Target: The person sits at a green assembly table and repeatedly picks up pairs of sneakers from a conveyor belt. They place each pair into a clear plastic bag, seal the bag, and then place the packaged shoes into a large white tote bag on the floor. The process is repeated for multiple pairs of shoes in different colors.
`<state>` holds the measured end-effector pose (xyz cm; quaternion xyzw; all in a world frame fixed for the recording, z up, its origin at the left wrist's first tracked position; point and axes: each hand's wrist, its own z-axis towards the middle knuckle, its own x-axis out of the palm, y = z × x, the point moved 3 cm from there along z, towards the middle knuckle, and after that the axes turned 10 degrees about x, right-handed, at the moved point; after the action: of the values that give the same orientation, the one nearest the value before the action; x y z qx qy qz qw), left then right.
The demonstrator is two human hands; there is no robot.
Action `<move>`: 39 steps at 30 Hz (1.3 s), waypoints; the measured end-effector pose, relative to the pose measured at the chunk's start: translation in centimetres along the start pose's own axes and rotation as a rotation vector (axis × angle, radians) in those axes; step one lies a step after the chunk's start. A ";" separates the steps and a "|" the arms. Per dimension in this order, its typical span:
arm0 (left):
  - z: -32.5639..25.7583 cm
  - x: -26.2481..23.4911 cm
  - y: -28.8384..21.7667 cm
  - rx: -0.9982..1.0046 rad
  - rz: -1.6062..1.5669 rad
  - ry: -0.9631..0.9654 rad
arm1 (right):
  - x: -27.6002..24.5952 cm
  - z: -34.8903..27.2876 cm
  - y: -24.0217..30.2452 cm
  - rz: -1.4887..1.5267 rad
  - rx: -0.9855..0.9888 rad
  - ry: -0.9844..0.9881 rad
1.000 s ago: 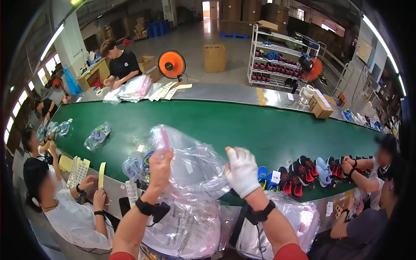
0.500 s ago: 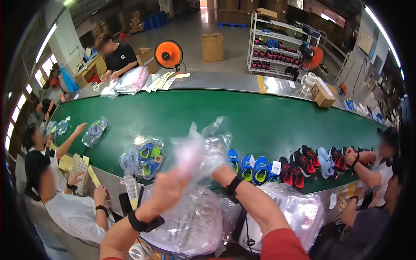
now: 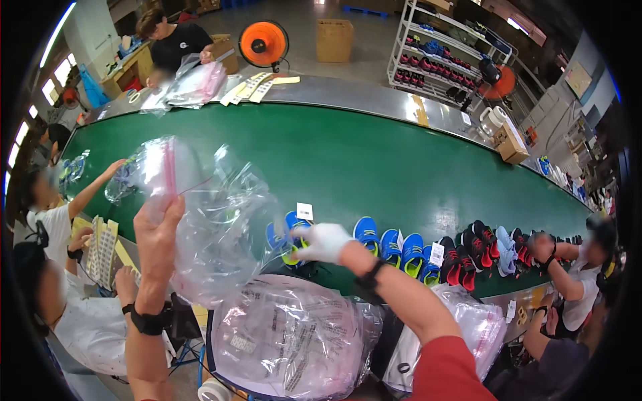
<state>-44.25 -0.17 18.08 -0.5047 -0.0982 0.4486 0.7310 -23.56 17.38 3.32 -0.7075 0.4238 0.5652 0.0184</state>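
Observation:
My left hand is raised and closed on a clear plastic bag with a pinkish-red strip along its upper part. The crumpled bag spreads rightward over the green belt. In a white glove, my right hand has its fingers at a pair of blue shoes with yellow-green linings and a white tag. These shoes lie against the bag's right edge; whether they are inside it I cannot tell. Motion smears the gloved fingertips. Beside them, more blue shoes stand in a row.
Stacks of clear bags lie before me, with another stack at right. Red-and-black shoes continue the row. Co-workers reach in from both sides, and a person works across the belt. An orange fan stands beyond.
My left hand has moved left and up with the bag, spreading it out. My gloved right hand has come away from the left, and the tagged blue shoes now show beside it.

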 end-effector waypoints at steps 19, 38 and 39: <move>-1.5 5.7 -0.6 -0.035 -0.125 0.229 | -6.8 -11.9 -6.3 1.023 0.021 -0.244; -2.5 19.3 -8.3 0.182 -0.135 0.346 | -6.2 -23.1 3.5 -0.312 -0.628 -0.629; -4.0 20.5 -9.7 0.274 -0.112 0.536 | -5.6 -21.8 4.0 -0.413 -0.662 -0.562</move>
<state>-24.63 11.87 17.89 -0.4956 0.1319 0.2673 0.8158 -8.95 7.03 17.59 -0.5648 0.0503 0.8235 0.0180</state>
